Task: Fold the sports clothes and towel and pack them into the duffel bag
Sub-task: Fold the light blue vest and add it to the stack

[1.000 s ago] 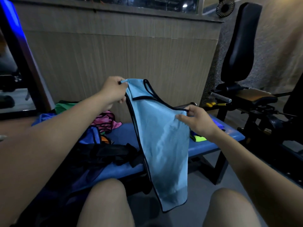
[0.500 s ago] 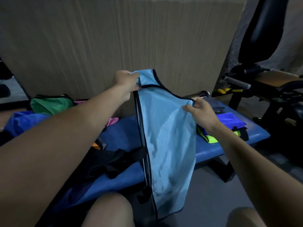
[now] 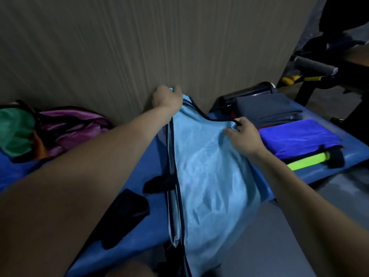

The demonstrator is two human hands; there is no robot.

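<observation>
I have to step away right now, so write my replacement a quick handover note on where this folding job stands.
Left hand grips the light blue vest at its far corner; right hand pinches its other top edge.
The vest lies on the blue bench, lower end hanging off the near side.
Done: a folded stack on the right.
Left: fold this vest, then the green and purple pile on the left; pack everything. No duffel bag clearly seen.

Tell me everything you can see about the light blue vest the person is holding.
The light blue vest looks like thin, shiny mesh fabric edged with dark trim. It appears folded lengthwise, with layered edges showing along its left side. It lies spread along the blue bench, its lower end hanging over the near edge. The left hand grips its far top corner by the wall; the right hand pinches the dark trim at the other top corner.
</observation>
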